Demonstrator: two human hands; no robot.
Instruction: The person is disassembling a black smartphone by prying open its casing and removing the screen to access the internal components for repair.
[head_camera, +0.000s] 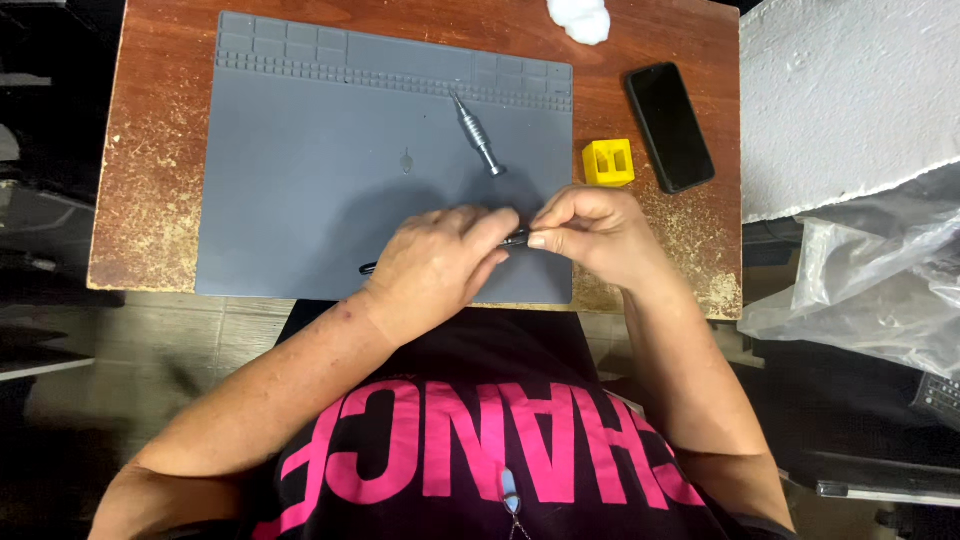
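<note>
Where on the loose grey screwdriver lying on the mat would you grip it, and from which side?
Grip the grey screwdriver at its thick ribbed handle, probably from above. It lies flat and slanted on the grey mat, thin tip toward the mat's far edge, with free space on both sides.

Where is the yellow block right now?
In the head view, the yellow block sits on the wooden table just off the grey mat's right edge, left of the black phone and above the right hand.

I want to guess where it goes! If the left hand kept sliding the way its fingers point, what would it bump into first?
The left hand points right and slightly up, at the right hand. Their fingertips nearly meet over the thin dark tool, so it would probably meet the right hand's fingers first.
</note>
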